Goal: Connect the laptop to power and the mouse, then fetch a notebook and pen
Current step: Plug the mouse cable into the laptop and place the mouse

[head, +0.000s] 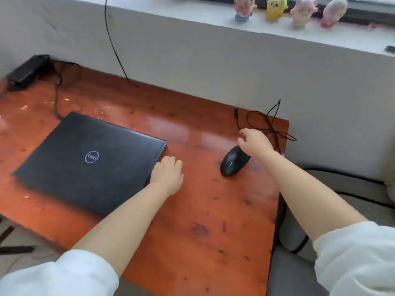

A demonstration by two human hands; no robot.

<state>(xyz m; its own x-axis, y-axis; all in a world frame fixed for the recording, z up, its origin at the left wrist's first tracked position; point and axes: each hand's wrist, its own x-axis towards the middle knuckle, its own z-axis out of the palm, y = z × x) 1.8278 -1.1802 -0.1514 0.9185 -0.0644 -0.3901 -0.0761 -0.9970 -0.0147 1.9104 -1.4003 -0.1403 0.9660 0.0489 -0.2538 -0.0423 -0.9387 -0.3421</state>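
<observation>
reddish wooden tabletop (192, 221) against a grey wall. closed black laptop (89, 163) lies left of centre; power adapter (27, 71) at far left corner, its cable running to the laptop's far edge. left hand (167, 175) rests flat, fingers loosely curled, at the laptop's right edge, holding nothing. right hand (254, 143) hovers part open over the black mouse (233, 162); mouse cable (267, 124) tangled at far right.
</observation>
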